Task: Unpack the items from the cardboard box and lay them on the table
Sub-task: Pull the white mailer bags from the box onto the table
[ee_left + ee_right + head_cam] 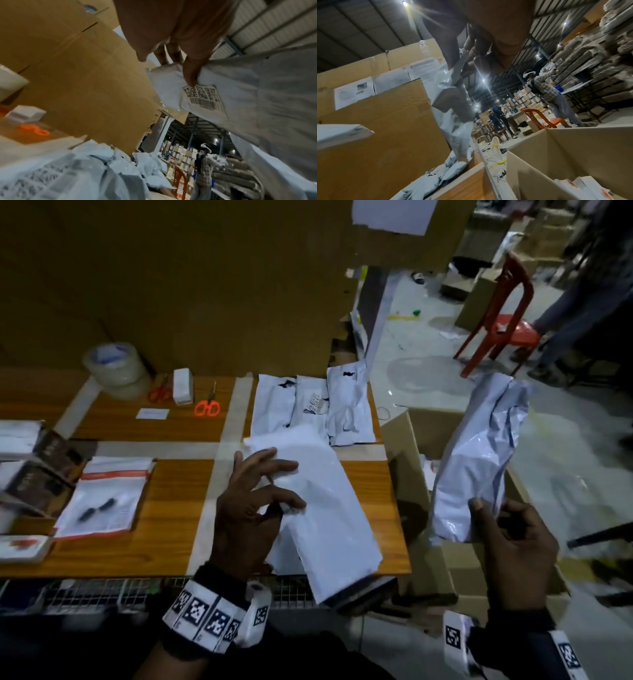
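The cardboard box [421, 440] stood open on the floor just beside the right end of the wooden table [164, 508], with a few pale packets [583, 188] lying inside it. Above the box, the right hand [513, 546] held a grey poly mailer [479, 460] upright by its lower end, thumb pressed on the front and fingers curled behind it. Over the table's right part, the left hand [253, 508] pinched a second, white mailer [325, 515] between thumb and fingertips; the wrist view showed the thumb [190, 73] pressed just above a barcode label [204, 97]. Whether this mailer's far end already rested on the table or hung clear of it was hard to tell, as the picture was blurred there.

Behind it, three more white mailers [311, 405] lay side by side on the table's far right corner. Further left sat orange-handled scissors [207, 405], a small white box [182, 386], rolls of clear tape [114, 368] and a clear bag with a red band [106, 498]. A tall cardboard wall [205, 285] rose behind the table. A red plastic chair [503, 316] stood on the floor beyond the box.
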`<move>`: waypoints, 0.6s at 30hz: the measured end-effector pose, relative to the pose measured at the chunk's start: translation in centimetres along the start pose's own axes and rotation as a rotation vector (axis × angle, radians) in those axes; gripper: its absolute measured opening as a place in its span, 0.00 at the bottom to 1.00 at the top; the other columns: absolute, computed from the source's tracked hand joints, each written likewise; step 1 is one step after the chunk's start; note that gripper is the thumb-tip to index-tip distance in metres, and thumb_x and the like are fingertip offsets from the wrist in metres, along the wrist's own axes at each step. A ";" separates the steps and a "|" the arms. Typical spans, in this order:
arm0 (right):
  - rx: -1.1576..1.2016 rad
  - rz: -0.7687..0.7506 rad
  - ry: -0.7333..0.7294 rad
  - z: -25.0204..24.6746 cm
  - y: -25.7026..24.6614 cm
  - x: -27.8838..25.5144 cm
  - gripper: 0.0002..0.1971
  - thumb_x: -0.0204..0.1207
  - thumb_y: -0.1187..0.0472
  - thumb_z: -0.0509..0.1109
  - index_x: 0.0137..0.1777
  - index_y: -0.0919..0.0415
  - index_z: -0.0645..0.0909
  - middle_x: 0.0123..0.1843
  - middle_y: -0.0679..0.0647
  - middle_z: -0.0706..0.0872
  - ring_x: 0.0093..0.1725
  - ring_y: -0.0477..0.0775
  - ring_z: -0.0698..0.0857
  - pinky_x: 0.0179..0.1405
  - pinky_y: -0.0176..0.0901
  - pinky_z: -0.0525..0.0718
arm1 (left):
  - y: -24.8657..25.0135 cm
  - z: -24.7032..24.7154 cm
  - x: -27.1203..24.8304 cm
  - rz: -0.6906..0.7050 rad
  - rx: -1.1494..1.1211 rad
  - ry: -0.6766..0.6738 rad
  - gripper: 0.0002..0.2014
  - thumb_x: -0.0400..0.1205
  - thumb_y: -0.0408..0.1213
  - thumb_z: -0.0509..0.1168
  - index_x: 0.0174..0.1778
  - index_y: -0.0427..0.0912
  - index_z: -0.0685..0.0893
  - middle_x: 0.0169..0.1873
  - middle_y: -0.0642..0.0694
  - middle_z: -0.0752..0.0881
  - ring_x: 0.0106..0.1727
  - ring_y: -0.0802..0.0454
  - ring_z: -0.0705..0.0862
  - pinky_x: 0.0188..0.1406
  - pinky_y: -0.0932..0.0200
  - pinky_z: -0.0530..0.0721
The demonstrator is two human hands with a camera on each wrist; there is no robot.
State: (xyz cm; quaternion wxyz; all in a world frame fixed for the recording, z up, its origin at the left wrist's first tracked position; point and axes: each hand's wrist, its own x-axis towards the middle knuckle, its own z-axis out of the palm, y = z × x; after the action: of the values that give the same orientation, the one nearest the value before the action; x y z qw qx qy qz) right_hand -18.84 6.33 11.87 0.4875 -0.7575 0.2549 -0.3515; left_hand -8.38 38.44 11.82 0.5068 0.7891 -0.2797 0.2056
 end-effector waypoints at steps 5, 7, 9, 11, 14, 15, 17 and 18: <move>0.023 0.000 -0.049 2.1 -1.0 0.7 0.06 0.76 0.53 0.79 0.45 0.50 0.84 0.40 0.51 0.88 0.40 0.50 0.85 0.42 0.42 0.82 | -0.3 -1.2 1.5 0.056 0.132 0.023 0.11 0.74 0.23 0.68 0.38 0.44 0.92 0.56 0.46 0.89 0.67 0.46 0.83 0.72 0.28 0.71; 0.054 -0.032 -0.051 2.6 -1.2 1.0 0.07 0.76 0.55 0.78 0.42 0.46 0.82 0.38 0.44 0.87 0.39 0.45 0.83 0.41 0.41 0.81 | 0.4 -1.1 1.9 -0.077 0.051 0.001 0.17 0.76 0.20 0.71 0.50 0.48 0.89 0.54 0.52 0.90 0.60 0.54 0.88 0.61 0.42 0.84; 0.064 -0.046 -0.045 2.7 -1.0 1.7 0.06 0.76 0.54 0.78 0.44 0.50 0.83 0.38 0.47 0.86 0.39 0.47 0.83 0.40 0.41 0.80 | 1.3 -0.5 2.5 -0.295 -0.046 -0.082 0.25 0.78 0.27 0.75 0.62 0.61 0.80 0.50 0.60 0.90 0.52 0.65 0.89 0.49 0.62 0.89; 0.055 -0.034 -0.021 2.4 -0.5 2.6 0.09 0.76 0.53 0.78 0.47 0.57 0.83 0.40 0.55 0.85 0.41 0.52 0.83 0.39 0.36 0.81 | 1.1 1.1 2.7 -0.492 -0.150 -0.143 0.27 0.78 0.33 0.76 0.62 0.67 0.76 0.47 0.61 0.90 0.46 0.66 0.90 0.42 0.67 0.88; 0.078 -0.030 0.015 1.5 -0.1 4.1 0.07 0.76 0.57 0.79 0.44 0.52 0.82 0.38 0.51 0.85 0.38 0.44 0.81 0.34 0.22 0.77 | -0.8 5.4 1.8 -0.703 -0.182 -0.247 0.25 0.78 0.34 0.76 0.65 0.60 0.75 0.53 0.52 0.90 0.46 0.64 0.89 0.44 0.62 0.89; 0.088 -0.036 0.020 1.1 0.1 4.5 0.08 0.76 0.58 0.79 0.43 0.49 0.81 0.37 0.49 0.86 0.37 0.41 0.81 0.35 0.20 0.77 | -1.3 7.1 1.4 -0.749 -0.193 -0.297 0.25 0.78 0.33 0.75 0.66 0.58 0.74 0.55 0.50 0.89 0.47 0.63 0.89 0.45 0.63 0.88; 0.090 -0.032 0.019 0.6 0.8 5.1 0.08 0.76 0.59 0.79 0.43 0.49 0.81 0.38 0.50 0.85 0.37 0.43 0.81 0.35 0.19 0.77 | -2.4 10.4 0.5 -0.805 -0.205 -0.396 0.24 0.80 0.33 0.73 0.64 0.57 0.70 0.56 0.46 0.88 0.51 0.53 0.88 0.48 0.59 0.87; 0.075 -0.026 0.012 0.4 1.1 5.2 0.07 0.76 0.59 0.79 0.46 0.54 0.83 0.40 0.57 0.85 0.39 0.46 0.82 0.35 0.20 0.77 | -2.7 11.7 0.2 -0.826 -0.187 -0.438 0.26 0.80 0.33 0.72 0.66 0.57 0.67 0.55 0.47 0.87 0.52 0.51 0.87 0.48 0.57 0.87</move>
State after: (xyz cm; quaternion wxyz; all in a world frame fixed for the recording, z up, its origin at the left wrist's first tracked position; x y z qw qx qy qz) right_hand -15.30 2.35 12.24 0.5093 -0.7399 0.2348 -0.3717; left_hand -5.94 28.56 5.37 0.5441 0.8100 -0.0603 -0.2103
